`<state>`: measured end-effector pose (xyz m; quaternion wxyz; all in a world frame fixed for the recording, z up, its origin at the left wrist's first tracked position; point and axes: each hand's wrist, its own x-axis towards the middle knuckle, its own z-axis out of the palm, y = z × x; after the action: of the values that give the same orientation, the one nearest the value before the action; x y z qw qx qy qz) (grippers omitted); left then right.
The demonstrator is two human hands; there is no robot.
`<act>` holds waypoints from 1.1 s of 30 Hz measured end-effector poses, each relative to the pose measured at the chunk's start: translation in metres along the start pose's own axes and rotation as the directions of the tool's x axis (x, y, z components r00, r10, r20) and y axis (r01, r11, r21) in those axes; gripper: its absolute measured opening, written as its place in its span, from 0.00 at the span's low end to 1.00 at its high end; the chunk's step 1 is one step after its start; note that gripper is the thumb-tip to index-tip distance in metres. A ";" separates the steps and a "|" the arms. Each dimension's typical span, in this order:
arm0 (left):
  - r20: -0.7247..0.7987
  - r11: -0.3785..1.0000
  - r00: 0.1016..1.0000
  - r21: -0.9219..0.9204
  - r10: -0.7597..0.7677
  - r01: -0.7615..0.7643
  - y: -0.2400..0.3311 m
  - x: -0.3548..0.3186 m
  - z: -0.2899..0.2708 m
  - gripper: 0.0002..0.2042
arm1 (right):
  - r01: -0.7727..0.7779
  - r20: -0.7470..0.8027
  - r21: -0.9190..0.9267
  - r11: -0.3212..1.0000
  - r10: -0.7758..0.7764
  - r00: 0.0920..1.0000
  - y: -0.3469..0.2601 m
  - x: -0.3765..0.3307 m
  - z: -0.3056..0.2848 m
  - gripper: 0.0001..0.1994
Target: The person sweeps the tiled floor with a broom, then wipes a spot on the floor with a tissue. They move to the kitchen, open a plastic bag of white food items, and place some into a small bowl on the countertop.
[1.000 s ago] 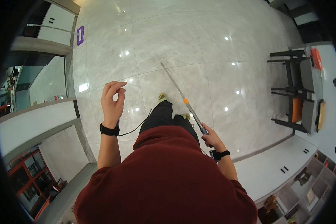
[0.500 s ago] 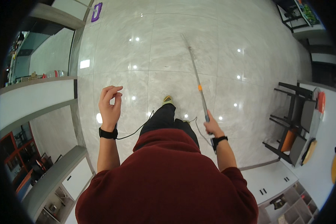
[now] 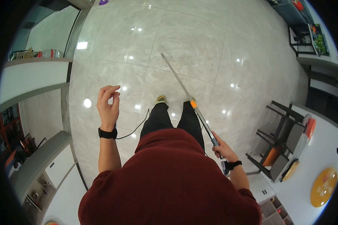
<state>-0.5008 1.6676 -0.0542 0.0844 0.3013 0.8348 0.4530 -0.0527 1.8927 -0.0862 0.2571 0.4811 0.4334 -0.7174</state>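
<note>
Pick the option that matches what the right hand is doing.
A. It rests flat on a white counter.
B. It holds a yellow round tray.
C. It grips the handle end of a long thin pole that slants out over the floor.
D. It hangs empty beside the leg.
C: the right hand is closed around the lower end of the pole, whose shaft with an orange band runs up and away across the tiled floor.

Floor [image 3: 199,45]: pale grey glossy marble tiles, thin grout lines, ceiling lights mirrored as bright spots. A long pole [image 3: 178,79] slants down to it, tip resting near the middle. A shoe [image 3: 161,99] stands on it, just beside the pole. Black chair frames [image 3: 278,142] stand at its right edge. A white counter [image 3: 30,80] borders its left edge.
</note>
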 end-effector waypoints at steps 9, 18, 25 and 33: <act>-0.289 0.986 0.949 0.073 -0.123 0.150 0.053 -0.065 0.021 0.11 | 0.094 -0.038 -0.664 0.742 -0.158 0.987 -0.064 0.136 -0.076 0.19; -0.437 0.964 0.879 0.081 -0.193 0.252 0.099 -0.104 0.057 0.11 | 0.031 -0.034 -0.716 0.698 -0.079 0.996 -0.054 0.145 -0.136 0.17; -0.442 0.968 0.878 0.071 -0.185 0.239 0.116 -0.117 0.087 0.11 | -0.104 -0.193 -0.664 0.741 -0.034 0.981 -0.030 0.090 -0.206 0.20; -0.477 0.967 0.849 -0.004 -0.226 0.256 0.130 -0.118 0.102 0.12 | 0.071 -0.090 -0.897 0.437 -0.336 0.938 -0.036 0.046 -0.258 0.21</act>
<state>-0.3079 1.7237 -0.0233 -0.0750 0.0769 0.8743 0.4734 0.0214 2.1371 -0.1563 0.3213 0.3098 0.8250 -0.3467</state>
